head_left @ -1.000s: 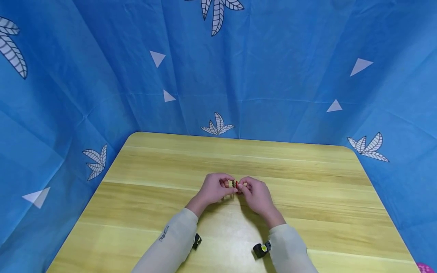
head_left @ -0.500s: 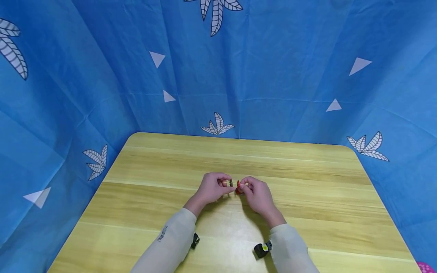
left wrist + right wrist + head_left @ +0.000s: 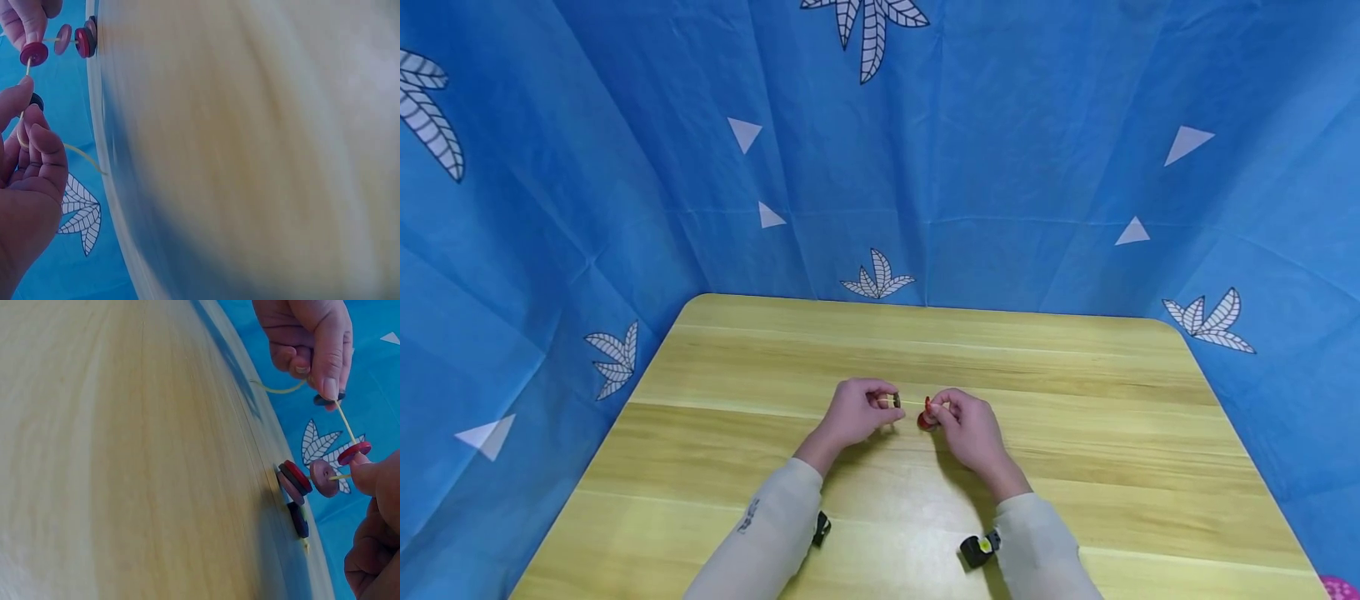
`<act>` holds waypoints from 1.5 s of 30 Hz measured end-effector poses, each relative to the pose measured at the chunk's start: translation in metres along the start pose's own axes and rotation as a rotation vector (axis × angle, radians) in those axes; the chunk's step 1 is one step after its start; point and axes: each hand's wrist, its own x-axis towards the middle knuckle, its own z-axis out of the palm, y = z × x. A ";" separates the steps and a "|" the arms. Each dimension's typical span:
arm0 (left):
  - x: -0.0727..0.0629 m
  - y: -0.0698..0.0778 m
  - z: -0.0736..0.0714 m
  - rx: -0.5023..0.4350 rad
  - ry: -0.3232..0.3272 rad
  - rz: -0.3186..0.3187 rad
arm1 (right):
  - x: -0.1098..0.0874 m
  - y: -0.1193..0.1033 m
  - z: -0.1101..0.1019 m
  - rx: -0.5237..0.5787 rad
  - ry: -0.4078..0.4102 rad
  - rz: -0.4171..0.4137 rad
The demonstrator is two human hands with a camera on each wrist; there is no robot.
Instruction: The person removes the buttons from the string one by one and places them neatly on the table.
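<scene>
A thin yellow cord (image 3: pixel 345 420) runs taut between the two hands, threaded through several round discs that look like buttons. My left hand (image 3: pixel 857 412) pinches a dark button (image 3: pixel 329 399) on the cord between thumb and finger, and a free cord end (image 3: pixel 86 157) sticks out behind that hand. Opposite, my right hand (image 3: pixel 972 432) pinches the cord at a red button (image 3: pixel 354 453). Beyond the right fingers, a pinkish button (image 3: pixel 323 478), another red button (image 3: pixel 299 476) and darker ones hang on the cord. A black piece (image 3: pixel 298 520) sits near its knotted end.
Both hands are above a light wood-grain table (image 3: pixel 760 358). A blue cloth (image 3: pixel 1000 167) with white leaf prints hangs behind and beside it. Small black devices (image 3: pixel 977 550) are at both wrists. A pink dotted thing (image 3: pixel 1336 587) shows at the lower right corner.
My left hand has moved left with the dark button, away from the red one. More bare cord now stretches between them. The right hand has barely shifted.
</scene>
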 end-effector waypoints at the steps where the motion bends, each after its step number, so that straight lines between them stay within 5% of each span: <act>1: 0.000 0.000 -0.001 -0.001 0.002 -0.003 | 0.000 0.001 0.000 -0.003 0.003 0.000; 45: -0.015 -0.030 -0.053 0.032 0.132 -0.095 | -0.002 0.010 0.002 0.122 0.063 0.063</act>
